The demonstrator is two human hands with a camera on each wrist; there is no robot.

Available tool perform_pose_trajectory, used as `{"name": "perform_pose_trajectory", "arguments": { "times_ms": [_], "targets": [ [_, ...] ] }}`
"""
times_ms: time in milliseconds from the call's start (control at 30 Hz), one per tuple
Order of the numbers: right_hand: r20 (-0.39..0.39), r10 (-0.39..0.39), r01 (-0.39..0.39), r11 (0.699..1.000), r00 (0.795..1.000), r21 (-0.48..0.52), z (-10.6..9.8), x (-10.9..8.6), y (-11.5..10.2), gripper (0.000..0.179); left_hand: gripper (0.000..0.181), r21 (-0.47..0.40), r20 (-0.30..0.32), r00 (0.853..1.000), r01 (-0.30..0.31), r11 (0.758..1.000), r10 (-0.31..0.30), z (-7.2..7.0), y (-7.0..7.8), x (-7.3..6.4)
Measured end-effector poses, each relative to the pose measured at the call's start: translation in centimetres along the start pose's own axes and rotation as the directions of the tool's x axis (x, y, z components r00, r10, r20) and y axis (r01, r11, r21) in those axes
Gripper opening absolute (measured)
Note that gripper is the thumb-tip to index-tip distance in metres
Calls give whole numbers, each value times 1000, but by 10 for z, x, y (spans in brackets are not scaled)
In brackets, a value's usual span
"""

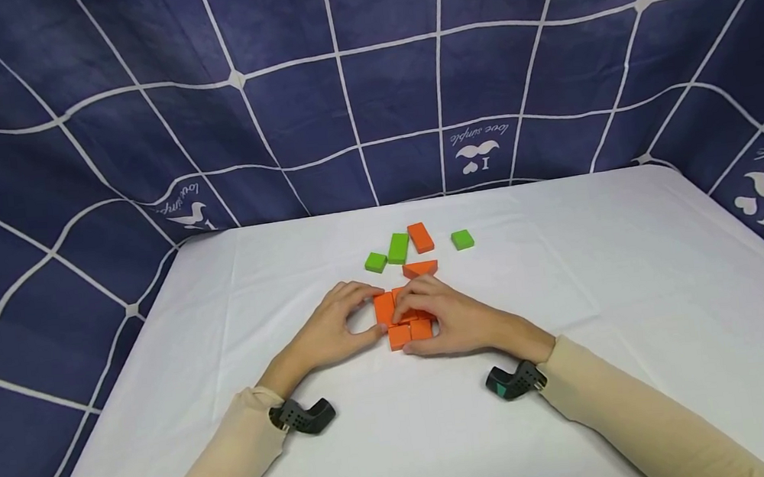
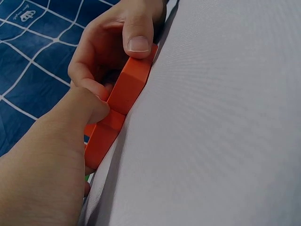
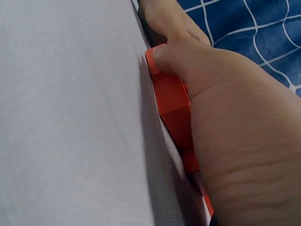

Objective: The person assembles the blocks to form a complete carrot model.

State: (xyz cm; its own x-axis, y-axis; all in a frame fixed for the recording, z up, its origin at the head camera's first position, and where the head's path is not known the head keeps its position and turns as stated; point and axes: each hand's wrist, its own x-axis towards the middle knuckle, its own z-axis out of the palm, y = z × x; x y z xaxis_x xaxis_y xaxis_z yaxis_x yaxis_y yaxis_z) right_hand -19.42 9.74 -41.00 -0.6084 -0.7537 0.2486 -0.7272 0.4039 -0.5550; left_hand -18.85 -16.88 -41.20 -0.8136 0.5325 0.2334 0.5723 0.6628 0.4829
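Observation:
Several orange blocks lie packed together on the white cloth in the head view. My left hand (image 1: 332,331) pinches the tall left orange block (image 1: 384,310) between thumb and fingertips at its two ends. Curled over the right side of the group is my right hand (image 1: 455,322). Its fingers reach down onto the orange blocks and its thumb presses the near side of two small orange blocks (image 1: 400,336), gripping them. In the left wrist view, the right thumb rests on an orange block's (image 2: 131,77) end. The right hand hides part of the group.
Just beyond the hands lies an orange triangular block (image 1: 420,269). Farther back are an orange rectangular block (image 1: 420,238), a green rectangular block (image 1: 398,248) and two small green blocks (image 1: 463,240). A blue checked curtain (image 1: 394,76) hangs behind the white-covered table (image 1: 401,436).

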Motion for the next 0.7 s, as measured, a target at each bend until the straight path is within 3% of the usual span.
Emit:
{"name": "perform_pose_trajectory", "arguments": {
  "times_ms": [700],
  "targets": [
    [0,32,-32,999,999,20,-1,1,-2,27,55,-5,0,1000,9,1000,-9,-1,1,0]
  ]
}}
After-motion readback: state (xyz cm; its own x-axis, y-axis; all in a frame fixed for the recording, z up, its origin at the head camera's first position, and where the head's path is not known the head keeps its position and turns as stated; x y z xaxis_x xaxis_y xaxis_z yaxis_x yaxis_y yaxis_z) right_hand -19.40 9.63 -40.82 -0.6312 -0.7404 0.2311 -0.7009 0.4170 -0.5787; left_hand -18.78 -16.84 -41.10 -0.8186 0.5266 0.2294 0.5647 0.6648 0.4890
